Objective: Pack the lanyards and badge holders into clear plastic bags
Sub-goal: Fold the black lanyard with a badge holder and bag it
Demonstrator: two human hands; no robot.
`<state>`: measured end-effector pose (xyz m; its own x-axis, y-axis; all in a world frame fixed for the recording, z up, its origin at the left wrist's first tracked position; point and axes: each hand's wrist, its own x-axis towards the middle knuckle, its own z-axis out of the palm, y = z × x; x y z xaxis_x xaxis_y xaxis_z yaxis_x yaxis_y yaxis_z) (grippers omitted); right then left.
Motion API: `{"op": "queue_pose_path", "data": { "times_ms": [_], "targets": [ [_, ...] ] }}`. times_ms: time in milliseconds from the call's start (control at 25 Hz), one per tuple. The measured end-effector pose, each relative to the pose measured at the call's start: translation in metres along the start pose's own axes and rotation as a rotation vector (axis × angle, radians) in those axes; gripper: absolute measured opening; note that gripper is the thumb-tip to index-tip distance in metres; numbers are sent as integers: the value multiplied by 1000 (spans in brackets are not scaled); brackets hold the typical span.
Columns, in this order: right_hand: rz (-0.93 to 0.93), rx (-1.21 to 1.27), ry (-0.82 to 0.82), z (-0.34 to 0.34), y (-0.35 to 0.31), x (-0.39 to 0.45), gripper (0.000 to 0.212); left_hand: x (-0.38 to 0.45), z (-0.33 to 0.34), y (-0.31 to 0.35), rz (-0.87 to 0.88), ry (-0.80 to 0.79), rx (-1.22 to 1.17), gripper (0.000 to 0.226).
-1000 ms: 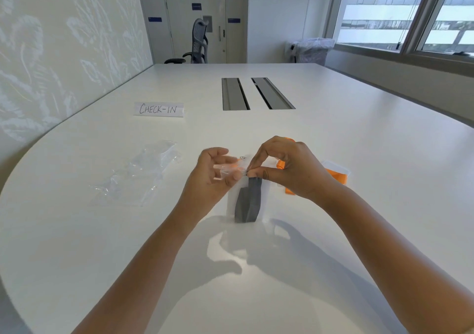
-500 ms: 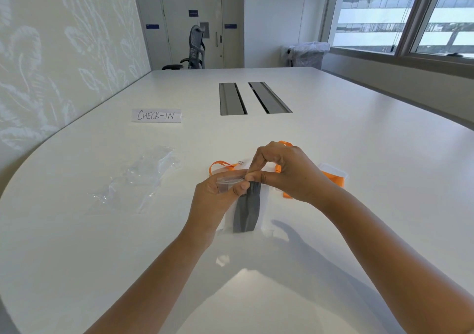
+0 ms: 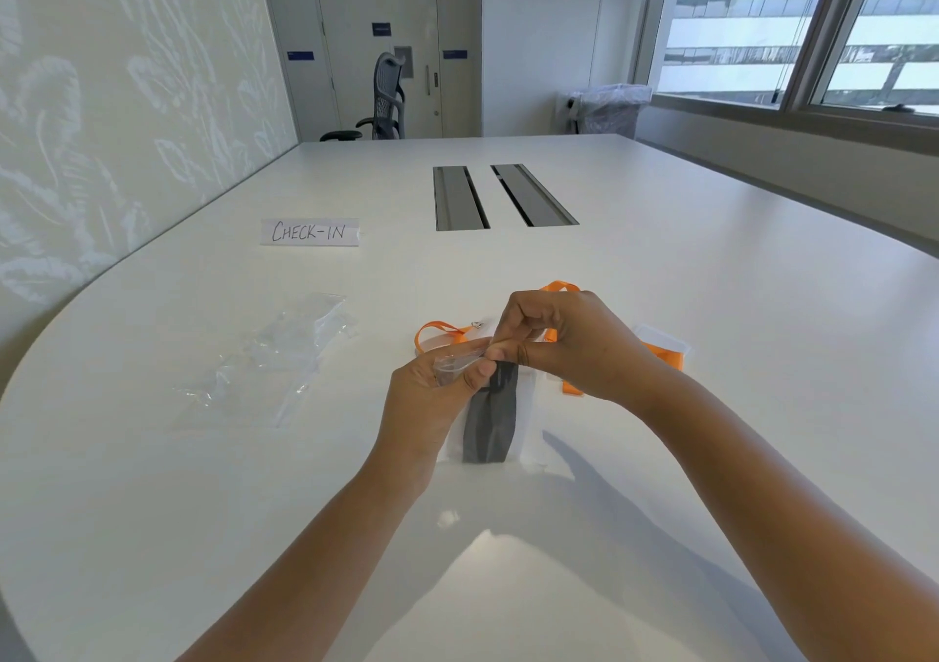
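Observation:
A clear plastic bag hangs upright over the white table, holding a folded grey lanyard and a white badge holder. My left hand pinches the bag's top edge on the left. My right hand pinches the same top edge at the middle, thumb against fingertip. Orange lanyards lie on the table just behind both hands, partly hidden by them. Another badge holder shows beside my right wrist.
A heap of clear plastic bags lies to the left of my hands. A paper sign reading CHECK-IN sits further back. Two grey cable hatches are set in the table's middle. An office chair stands at the far end.
Both hands stay pinched on the bag's top. My left hand has dropped slightly and turned, and the orange lanyard behind it has come into sight.

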<state>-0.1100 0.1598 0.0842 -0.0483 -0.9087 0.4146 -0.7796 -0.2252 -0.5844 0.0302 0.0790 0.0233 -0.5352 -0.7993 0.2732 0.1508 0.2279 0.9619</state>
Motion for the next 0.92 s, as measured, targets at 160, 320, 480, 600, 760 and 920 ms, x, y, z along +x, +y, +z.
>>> {"op": "queue_pose_path", "data": {
  "times_ms": [160,320,480,600,760,920],
  "targets": [
    [-12,-78,-19,-4,-3,1,25,-2,1,0,-89,13,-114,13],
    [61,-4,34,-9,4,0,18,-1,-6,3,-110,24,-289,17],
    [348,240,-11,-4,13,1,35,2,-10,4,-73,45,-343,19],
    [458,348,-38,2,14,4,40,2,-12,4,-60,51,-306,24],
    [490,395,33,6,15,5,30,3,-14,6,-69,49,-277,27],
    [442,326,73,8,11,4,12,2,-17,11,-80,38,-252,11]
  ]
}}
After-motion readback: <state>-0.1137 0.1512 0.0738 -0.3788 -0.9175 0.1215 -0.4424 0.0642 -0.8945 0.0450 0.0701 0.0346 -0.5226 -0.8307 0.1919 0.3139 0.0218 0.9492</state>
